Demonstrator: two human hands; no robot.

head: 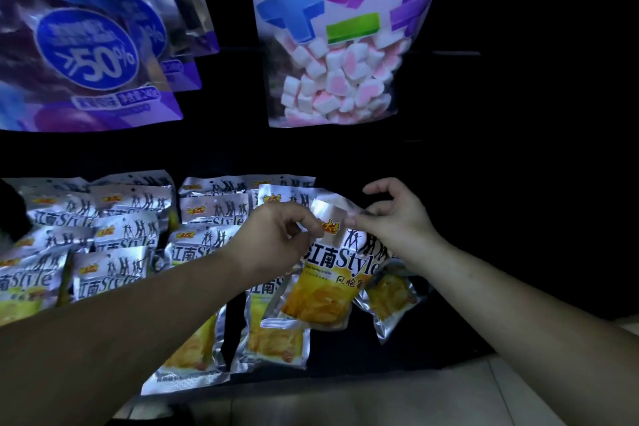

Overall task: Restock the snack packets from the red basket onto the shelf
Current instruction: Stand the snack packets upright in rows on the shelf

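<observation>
Black shelf (345, 353) surface under both hands, in a dim room; pale tiled floor (449, 398) nearer the viewer than the forearms. Silver foil snack packet (328, 273), printed with yellow crisps, held upright between the hands above the shelf; left hand (273, 239) pinches its top left corner with curled fingers; right hand (394, 214) pinches its top right edge between thumb and forefinger, the other fingers raised and loosely bent. Left of the left hand, overlapping rows of like packets (114, 242); beneath the hands, further packets (273, 339) lying flat. Above the left hand, glossy purple bags (86, 55); above both hands, a clear-windowed bag of pink-and-white marshmallows (339, 45).
</observation>
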